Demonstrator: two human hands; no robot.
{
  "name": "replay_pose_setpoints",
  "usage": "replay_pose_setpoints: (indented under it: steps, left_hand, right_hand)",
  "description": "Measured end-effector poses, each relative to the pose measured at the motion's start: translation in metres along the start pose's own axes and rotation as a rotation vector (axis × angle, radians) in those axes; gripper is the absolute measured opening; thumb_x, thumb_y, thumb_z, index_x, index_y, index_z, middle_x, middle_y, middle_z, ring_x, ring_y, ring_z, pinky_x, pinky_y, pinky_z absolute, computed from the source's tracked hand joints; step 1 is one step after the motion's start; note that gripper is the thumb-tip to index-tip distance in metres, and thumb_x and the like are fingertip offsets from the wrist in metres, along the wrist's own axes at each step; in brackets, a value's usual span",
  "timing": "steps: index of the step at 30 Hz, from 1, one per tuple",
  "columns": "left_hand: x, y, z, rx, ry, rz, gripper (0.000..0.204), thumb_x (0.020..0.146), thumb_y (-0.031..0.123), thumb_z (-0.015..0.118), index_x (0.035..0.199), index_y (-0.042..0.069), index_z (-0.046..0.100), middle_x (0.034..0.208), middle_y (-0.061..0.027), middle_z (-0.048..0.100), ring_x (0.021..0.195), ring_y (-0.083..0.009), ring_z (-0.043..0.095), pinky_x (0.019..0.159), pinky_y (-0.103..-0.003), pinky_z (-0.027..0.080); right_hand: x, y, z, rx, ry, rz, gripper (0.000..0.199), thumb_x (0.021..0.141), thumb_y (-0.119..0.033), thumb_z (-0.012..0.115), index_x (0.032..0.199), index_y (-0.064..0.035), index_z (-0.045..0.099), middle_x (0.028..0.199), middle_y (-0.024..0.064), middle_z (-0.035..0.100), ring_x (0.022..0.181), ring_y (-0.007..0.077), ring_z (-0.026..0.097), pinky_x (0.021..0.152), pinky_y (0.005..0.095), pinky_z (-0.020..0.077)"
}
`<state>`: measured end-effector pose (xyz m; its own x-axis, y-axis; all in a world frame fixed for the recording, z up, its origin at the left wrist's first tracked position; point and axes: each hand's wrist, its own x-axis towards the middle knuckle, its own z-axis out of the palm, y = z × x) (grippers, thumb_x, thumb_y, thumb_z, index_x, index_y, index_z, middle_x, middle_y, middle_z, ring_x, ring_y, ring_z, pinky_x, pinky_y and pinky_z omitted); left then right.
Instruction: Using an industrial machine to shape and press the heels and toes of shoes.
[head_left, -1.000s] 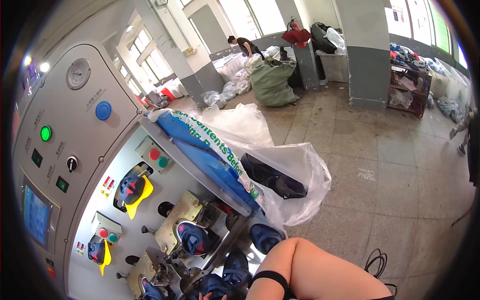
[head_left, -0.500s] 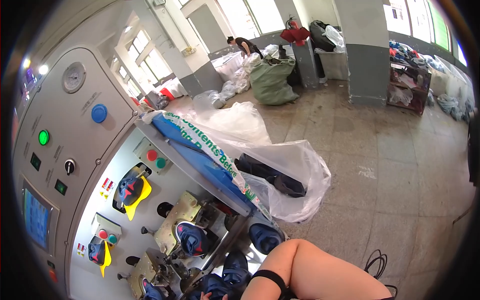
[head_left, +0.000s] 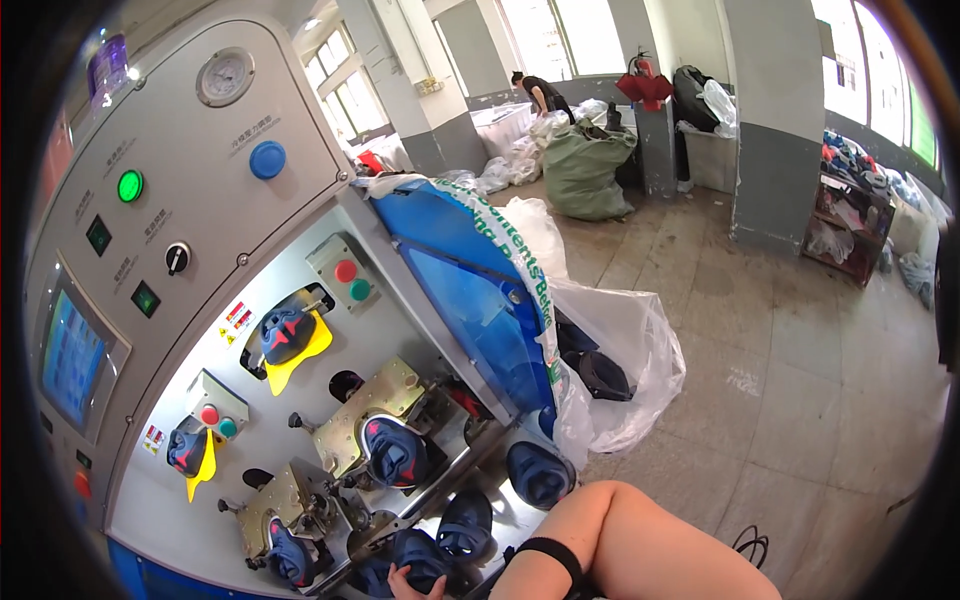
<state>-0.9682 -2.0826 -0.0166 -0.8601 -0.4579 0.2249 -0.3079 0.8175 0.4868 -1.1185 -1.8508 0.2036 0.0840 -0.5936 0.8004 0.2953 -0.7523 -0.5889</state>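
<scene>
At the bottom edge, my left hand [head_left: 412, 583] shows only its thumb and a finger, closed around the lower end of a dark blue shoe upper [head_left: 421, 556]. Beside that piece lie another dark blue shoe upper [head_left: 466, 523] and, farther right, a third [head_left: 540, 474], all on the machine's front ledge. A bent bare arm [head_left: 640, 540] with a black band rises at the lower right; its hand is out of the picture. Blue uppers with red marks sit on the machine's metal clamps [head_left: 372, 410] and on yellow-edged moulds [head_left: 298, 355].
The machine's grey panel [head_left: 210, 150] with buttons, gauge and screen stands at left. A blue side panel [head_left: 455, 300] and a clear plastic bag [head_left: 630, 370] holding dark pieces are beside it. Farther back are a green sack [head_left: 590, 168], a pillar [head_left: 775, 130] and a bending person [head_left: 545, 97].
The view has turned left, so the machine sits farther right in the picture and more of it shows. More of my left hand's fingers have come into view at the shoe upper.
</scene>
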Motion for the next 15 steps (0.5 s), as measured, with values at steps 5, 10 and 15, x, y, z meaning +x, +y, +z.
replay_pose_setpoints:
  steps: [5,10,15]
  left_hand:
    - [0.000,0.004,-0.003,-0.019,0.018,0.005,0.076,0.067,0.039,0.086,0.123,0.001,0.051,0.137,-0.0265,0.044,0.124,-0.0424,0.045,0.105,-0.046,0.037]
    - [0.000,-0.001,-0.002,-0.015,0.032,0.022,0.075,0.068,0.038,0.086,0.123,0.001,0.051,0.135,-0.0265,0.045,0.123,-0.0428,0.045,0.104,-0.046,0.037]
    - [0.002,-0.005,-0.001,-0.008,0.033,0.045,0.076,0.067,0.037,0.086,0.124,0.001,0.051,0.134,-0.0262,0.046,0.122,-0.0431,0.045,0.104,-0.047,0.037]
  right_hand:
    - [0.004,0.005,0.004,0.004,-0.019,0.008,0.040,0.089,-0.037,0.069,0.100,0.0014,0.069,0.109,0.0199,0.066,0.101,0.0371,0.061,0.086,0.0430,0.0489]
    - [0.006,0.010,0.007,0.022,-0.050,0.005,0.040,0.089,-0.037,0.069,0.100,0.0014,0.069,0.109,0.0200,0.066,0.102,0.0377,0.061,0.087,0.0434,0.0487]
    - [0.010,0.014,0.009,0.026,-0.066,0.007,0.040,0.089,-0.037,0.068,0.100,0.0014,0.069,0.110,0.0201,0.065,0.102,0.0382,0.061,0.087,0.0437,0.0486]
